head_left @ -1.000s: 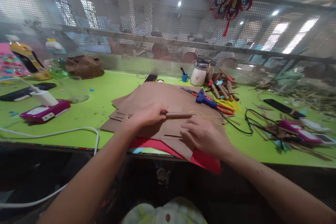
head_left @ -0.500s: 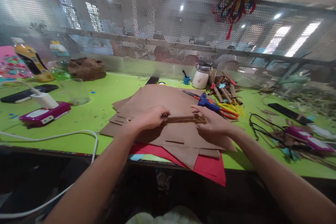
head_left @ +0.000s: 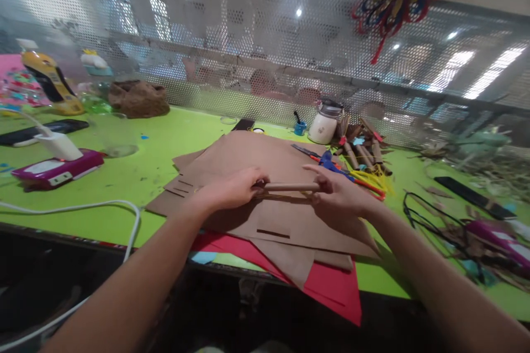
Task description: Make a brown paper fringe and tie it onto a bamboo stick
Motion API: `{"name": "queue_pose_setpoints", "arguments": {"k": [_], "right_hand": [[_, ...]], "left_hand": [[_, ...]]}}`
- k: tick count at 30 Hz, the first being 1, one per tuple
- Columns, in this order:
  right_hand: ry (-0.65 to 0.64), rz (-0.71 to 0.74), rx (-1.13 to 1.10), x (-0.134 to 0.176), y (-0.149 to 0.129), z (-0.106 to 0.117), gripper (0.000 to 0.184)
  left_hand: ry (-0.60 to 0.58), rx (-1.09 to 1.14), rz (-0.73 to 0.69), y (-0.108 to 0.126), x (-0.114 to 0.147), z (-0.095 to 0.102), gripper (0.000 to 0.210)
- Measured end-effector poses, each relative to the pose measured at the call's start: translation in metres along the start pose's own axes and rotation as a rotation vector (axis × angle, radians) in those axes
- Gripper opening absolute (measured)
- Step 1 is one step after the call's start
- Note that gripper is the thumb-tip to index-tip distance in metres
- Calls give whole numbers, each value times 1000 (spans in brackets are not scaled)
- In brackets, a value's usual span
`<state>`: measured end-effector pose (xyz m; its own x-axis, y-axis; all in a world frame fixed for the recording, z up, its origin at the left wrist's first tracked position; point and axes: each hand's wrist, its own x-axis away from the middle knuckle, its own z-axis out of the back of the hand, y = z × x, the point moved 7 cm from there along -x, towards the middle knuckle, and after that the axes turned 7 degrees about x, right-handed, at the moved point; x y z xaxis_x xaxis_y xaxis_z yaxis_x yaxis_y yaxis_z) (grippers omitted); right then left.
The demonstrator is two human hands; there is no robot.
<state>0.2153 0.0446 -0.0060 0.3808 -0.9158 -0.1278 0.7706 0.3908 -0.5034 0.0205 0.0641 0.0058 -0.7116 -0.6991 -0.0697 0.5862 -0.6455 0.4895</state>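
A thin brown paper roll (head_left: 291, 187) lies crosswise between my two hands, just above a stack of brown paper sheets (head_left: 248, 151). My left hand (head_left: 236, 186) has its fingers closed on the roll's left end. With thumb and fingers, my right hand (head_left: 340, 190) pinches the right end. A thin yellow string (head_left: 285, 194) runs along under the roll. Dark slots are cut in the top sheet near its front edge. Red paper (head_left: 331, 292) sticks out beneath the stack. Scissors with orange handles (head_left: 368, 187) and a blue tool (head_left: 329, 160) lie beyond my right hand.
On the green table (head_left: 165, 138) stand a white jar (head_left: 323, 126) and a small blue pot (head_left: 300, 128) at the back. Paper rolls with tassels (head_left: 364, 149) lie beside them. Purple power strips (head_left: 60, 168) sit on both sides, and a white cable (head_left: 128, 209) crosses the left front.
The roll shows more clearly between my hands, raised slightly off the sheets. My right hand has shifted slightly outward along it. The camera view has turned and tilted a little.
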Motion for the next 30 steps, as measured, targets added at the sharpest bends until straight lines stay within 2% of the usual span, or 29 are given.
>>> {"name": "queue_pose_setpoints", "arguments": {"k": [3, 6, 10, 12, 16, 23, 30], "right_hand": [[-59, -89, -266, 4, 9, 3, 62], [-24, -169, -357, 7, 20, 6, 55], [62, -196, -257, 9, 27, 11, 54], [77, -194, -188, 10, 26, 11, 47], [16, -231, -168, 13, 26, 6, 34], [-85, -259, -226, 20, 25, 10, 45], [-186, -207, -21, 20, 29, 8, 40]], "left_hand": [[9, -2, -13, 2, 1, 1, 23], [11, -9, -8, 2, 1, 1, 20], [22, 8, 12, 2, 0, 2, 20], [17, 15, 30, 2, 0, 2, 20], [2, 30, 12, 5, 1, 1, 21], [-37, 19, 28, 8, 3, -3, 23], [-43, 40, 13, 5, 5, -5, 24]]}}
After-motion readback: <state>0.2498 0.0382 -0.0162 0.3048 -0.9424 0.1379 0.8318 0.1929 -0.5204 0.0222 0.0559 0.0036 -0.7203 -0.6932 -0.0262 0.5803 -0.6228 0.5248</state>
